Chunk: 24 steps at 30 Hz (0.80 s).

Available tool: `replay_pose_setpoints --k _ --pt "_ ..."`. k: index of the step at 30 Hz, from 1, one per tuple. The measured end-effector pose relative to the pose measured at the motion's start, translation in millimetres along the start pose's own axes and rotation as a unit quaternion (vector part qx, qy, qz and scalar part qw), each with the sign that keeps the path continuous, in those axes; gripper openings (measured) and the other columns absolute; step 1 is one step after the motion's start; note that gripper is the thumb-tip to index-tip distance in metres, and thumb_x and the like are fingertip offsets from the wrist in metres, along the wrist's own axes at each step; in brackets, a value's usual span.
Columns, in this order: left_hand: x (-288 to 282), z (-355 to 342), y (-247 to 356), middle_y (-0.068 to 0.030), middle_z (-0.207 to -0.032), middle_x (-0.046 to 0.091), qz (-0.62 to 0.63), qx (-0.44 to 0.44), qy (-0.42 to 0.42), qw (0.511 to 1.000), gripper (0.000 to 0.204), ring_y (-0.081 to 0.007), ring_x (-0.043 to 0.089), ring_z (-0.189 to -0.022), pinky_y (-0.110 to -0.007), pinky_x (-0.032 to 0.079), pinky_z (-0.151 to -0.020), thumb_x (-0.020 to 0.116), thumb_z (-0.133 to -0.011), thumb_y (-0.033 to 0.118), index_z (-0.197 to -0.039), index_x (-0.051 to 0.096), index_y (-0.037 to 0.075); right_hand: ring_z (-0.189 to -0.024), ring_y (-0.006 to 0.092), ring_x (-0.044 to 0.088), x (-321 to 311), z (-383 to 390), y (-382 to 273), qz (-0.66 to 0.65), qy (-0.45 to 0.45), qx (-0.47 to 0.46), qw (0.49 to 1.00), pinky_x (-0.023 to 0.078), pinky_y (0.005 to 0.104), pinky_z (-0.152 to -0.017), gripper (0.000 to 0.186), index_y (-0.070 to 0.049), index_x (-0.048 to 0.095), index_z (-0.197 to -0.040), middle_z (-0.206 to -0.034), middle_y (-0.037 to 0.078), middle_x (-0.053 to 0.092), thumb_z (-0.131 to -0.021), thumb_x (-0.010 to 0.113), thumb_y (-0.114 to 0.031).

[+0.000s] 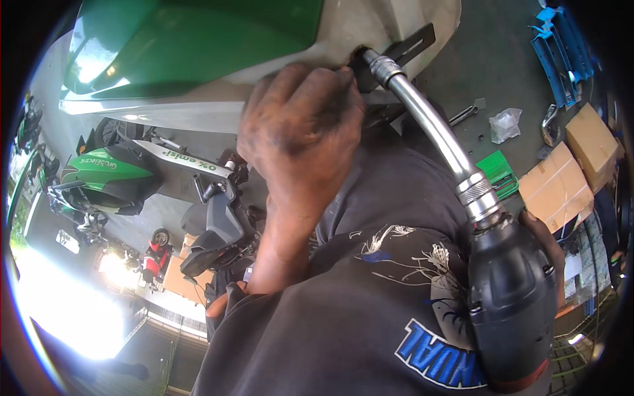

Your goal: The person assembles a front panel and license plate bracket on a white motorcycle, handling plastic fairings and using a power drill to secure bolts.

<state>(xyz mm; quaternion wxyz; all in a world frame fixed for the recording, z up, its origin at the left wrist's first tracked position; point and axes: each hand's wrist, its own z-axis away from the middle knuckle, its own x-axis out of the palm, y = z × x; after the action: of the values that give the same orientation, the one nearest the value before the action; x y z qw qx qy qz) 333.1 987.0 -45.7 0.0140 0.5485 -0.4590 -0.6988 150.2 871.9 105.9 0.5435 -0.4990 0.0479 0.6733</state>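
My left hand (300, 125) is closed, with its knuckles up, against the pale lower edge of a green and white vehicle panel (198, 49). Whatever its fingertips grip is hidden. Mostly behind a black power driver (512, 297), my right hand (545, 247) shows only a few fingers wrapped round the tool's far side. From the driver runs a bent chrome extension shaft (432, 125). Its collared tip (383, 68) reaches a dark opening in the panel, just right of my left fingers. A black slotted bracket (413, 47) sticks out beside that tip.
On the floor to the right are a green case (496, 173), a clear plastic bag (505, 124), a wrench-like tool (464, 115), cardboard boxes (558, 185) and blue panels (558, 63). Leftward stand a green motorbike (109, 175) and a small red vehicle (157, 257).
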Motion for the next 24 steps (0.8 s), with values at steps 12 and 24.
replay_pose_setpoints --k 12,24 --pt "-4.1 -1.9 10.4 -0.0020 -0.063 0.065 -0.038 -0.045 -0.003 0.998 0.020 -0.0202 0.059 -0.059 -0.033 0.046 -0.058 0.081 -0.067 0.006 -0.069 0.062 0.010 -0.076 0.0223 0.071 -20.9 -6.5 -13.0 -0.084 -0.005 0.012 0.996 0.062 0.0312 -0.069 0.029 0.003 0.061 -0.114 -0.100 0.023 0.067 -0.090 0.067 -0.012" --pt "-4.2 -2.6 7.6 -0.0006 -0.064 0.062 -0.039 0.006 0.006 0.999 0.025 -0.0153 0.059 -0.058 -0.029 0.047 -0.056 0.084 -0.064 0.004 -0.072 0.061 0.009 -0.109 0.0300 0.063 -35.3 39.7 22.8 -0.229 -0.078 0.140 0.960 0.050 0.0395 -0.099 0.070 0.003 0.037 -0.140 -0.128 0.022 0.053 -0.082 0.076 -0.009"
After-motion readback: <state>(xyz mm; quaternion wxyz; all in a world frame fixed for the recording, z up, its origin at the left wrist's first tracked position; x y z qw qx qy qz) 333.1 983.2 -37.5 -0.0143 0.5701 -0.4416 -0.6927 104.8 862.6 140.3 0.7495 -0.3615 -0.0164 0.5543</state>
